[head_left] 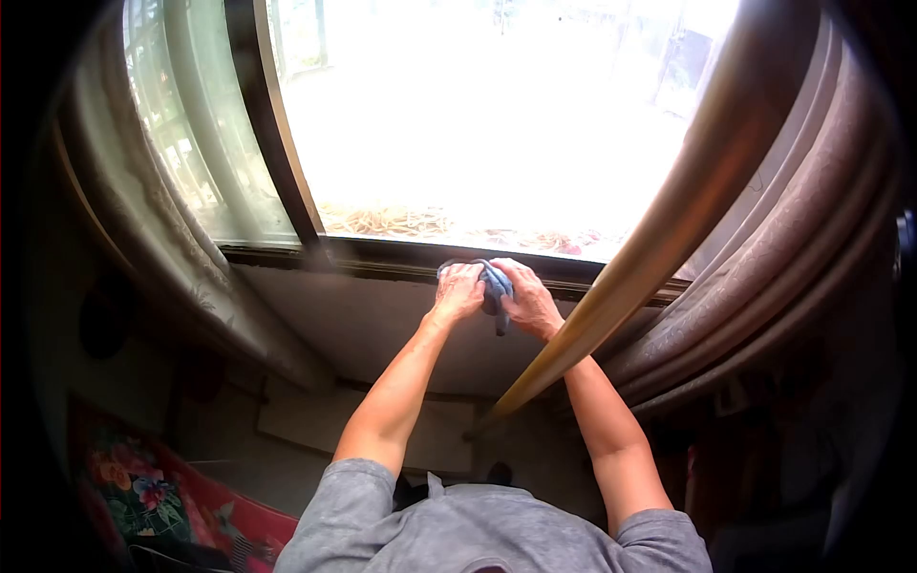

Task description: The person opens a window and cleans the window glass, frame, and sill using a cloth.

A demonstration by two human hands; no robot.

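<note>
A blue-grey cloth [495,286] is bunched up at the dark window track [382,260], with one end hanging down over the wall below. My left hand [460,290] is closed on its left side, fingers pressed toward the track. On the other side my right hand [527,298] grips the cloth, thumb toward the middle. Both arms reach straight forward from my body. The fingertips are partly hidden by the cloth and the bright light.
A long wooden pole [611,286] slants from the floor to the upper right, crossing in front of my right forearm. Curtains [745,306] hang at both sides. A dark window frame post [277,134] stands at left. Red floral fabric [162,492] lies at lower left.
</note>
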